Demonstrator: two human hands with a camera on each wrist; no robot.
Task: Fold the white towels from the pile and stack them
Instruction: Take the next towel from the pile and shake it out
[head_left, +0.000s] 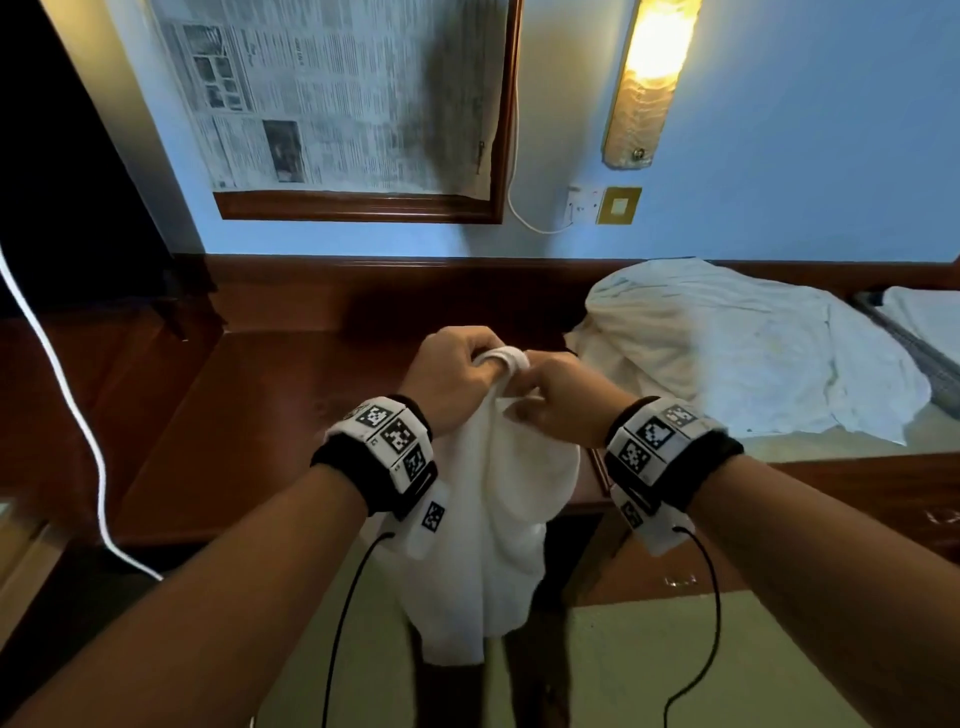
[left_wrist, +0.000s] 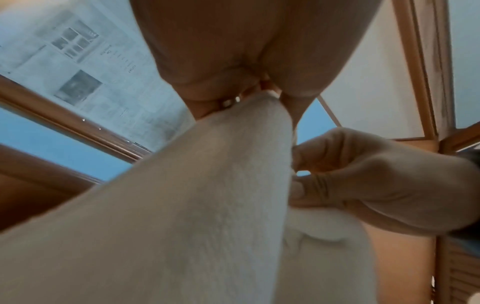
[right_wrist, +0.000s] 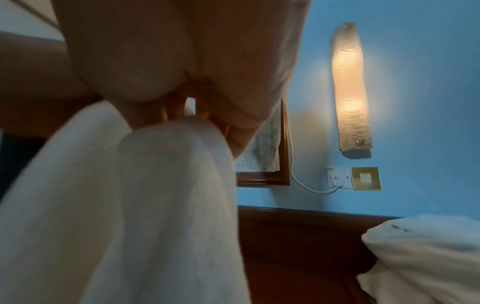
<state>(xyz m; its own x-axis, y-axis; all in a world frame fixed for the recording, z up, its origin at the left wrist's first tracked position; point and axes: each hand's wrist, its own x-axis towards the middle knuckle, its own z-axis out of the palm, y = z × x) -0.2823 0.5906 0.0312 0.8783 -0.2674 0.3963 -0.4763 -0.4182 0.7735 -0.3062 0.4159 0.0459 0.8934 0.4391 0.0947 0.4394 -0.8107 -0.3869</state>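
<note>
A white towel (head_left: 493, 519) hangs bunched in the air over the near edge of the dark wooden desk (head_left: 270, 415). My left hand (head_left: 457, 374) grips its top end, fingers curled round a rolled edge. My right hand (head_left: 561, 400) pinches the towel just below and to the right, touching the left hand. In the left wrist view the towel (left_wrist: 182, 205) drops from my left hand (left_wrist: 259, 92), and the right hand (left_wrist: 363, 181) pinches its side. The right wrist view shows towel folds (right_wrist: 142, 205) under my right hand (right_wrist: 187, 107). A pile of white towels (head_left: 727, 353) lies on the desk to the right.
A folded white cloth (head_left: 924, 317) lies at the far right edge. On the blue wall are a framed newspaper (head_left: 337, 104), a lit lamp (head_left: 649, 78) and a socket with a white cable (head_left: 582, 205). A white cord (head_left: 67, 395) hangs at the left. Green floor shows below.
</note>
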